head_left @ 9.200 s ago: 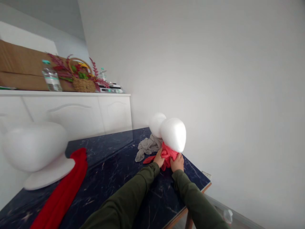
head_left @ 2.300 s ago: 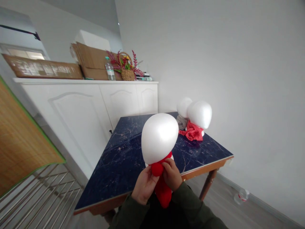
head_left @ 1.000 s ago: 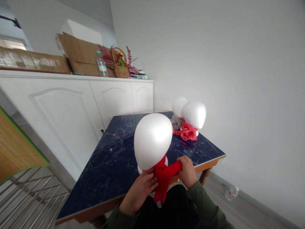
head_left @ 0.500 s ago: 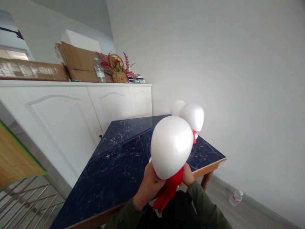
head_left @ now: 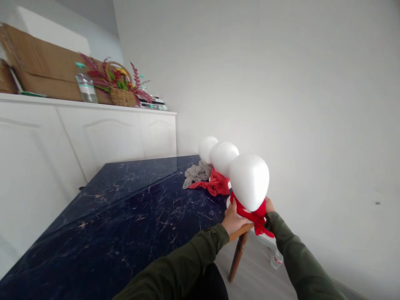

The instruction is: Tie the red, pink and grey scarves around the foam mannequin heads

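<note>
A smooth, egg-shaped white mannequin head [head_left: 249,181] stands at the right corner of the table, with a red scarf [head_left: 258,214] wrapped below it. My left hand [head_left: 233,219] is closed around the near left side of its lower part, against the scarf. On the far right side my right hand [head_left: 269,206] holds the same base, its fingers mostly hidden behind the scarf and head. Just left stands a second white head [head_left: 224,158] with a red cloth [head_left: 215,183] at its foot. Behind that is a third head [head_left: 207,148] with a grey cloth [head_left: 196,171].
The dark blue marbled table [head_left: 125,216] has a wooden edge and leg [head_left: 239,256]. A white cabinet [head_left: 109,133] at the back left carries a cardboard box [head_left: 46,62], a plastic bottle [head_left: 86,85] and a flower basket [head_left: 123,97]. Another bottle [head_left: 276,260] lies on the floor.
Both hands have carried the white head with its red scarf away from my body, forward to the table's right corner beside the other heads. My view has turned right.
</note>
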Available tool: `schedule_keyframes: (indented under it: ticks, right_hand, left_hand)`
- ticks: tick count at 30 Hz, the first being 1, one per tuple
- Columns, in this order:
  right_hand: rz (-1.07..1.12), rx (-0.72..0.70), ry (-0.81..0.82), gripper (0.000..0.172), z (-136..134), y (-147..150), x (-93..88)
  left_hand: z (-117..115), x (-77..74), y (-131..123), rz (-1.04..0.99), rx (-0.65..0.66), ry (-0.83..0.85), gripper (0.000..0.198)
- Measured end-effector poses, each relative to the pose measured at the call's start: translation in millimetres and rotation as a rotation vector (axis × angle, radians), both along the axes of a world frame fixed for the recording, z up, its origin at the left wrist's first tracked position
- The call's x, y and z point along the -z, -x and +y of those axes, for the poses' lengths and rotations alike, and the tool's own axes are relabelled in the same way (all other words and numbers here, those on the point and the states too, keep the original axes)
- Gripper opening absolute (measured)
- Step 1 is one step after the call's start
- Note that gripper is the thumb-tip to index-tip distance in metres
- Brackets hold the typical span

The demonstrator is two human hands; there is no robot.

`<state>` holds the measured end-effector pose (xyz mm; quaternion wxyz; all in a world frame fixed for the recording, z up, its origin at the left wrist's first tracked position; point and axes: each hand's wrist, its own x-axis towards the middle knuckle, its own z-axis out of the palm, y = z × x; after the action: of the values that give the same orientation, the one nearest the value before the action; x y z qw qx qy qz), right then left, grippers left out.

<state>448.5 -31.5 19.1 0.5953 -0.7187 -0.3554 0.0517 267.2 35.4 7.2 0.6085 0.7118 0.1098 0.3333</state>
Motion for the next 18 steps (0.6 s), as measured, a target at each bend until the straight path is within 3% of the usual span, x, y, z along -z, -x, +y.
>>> schedule_keyframes:
  ticks: [4, 8, 13, 18]
  right_hand:
    - [0.010, -0.034, 0.016, 0.017, 12.4, -12.2, 12.9]
    - [0.007, -0.067, 0.025, 0.021, 10.3, -23.5, 28.4]
    - [0.037, -0.063, 0.052, 0.036, -20.8, -36.6, 52.0]
    - [0.164, -0.132, 0.054, 0.047, -66.9, -24.4, 95.1]
  left_hand:
    - [13.6, 15.5, -2.3, 0.050, -0.073, -0.003, 0.085]
    - [20.0, 28.8, 16.6, 0.057, -0.057, -0.105, 0.074]
    - [32.0, 36.0, 68.4, 0.074, -0.021, 0.079, 0.057]
    - [64.9, 34.1, 138.2, 0.211, 0.045, 0.212, 0.034]
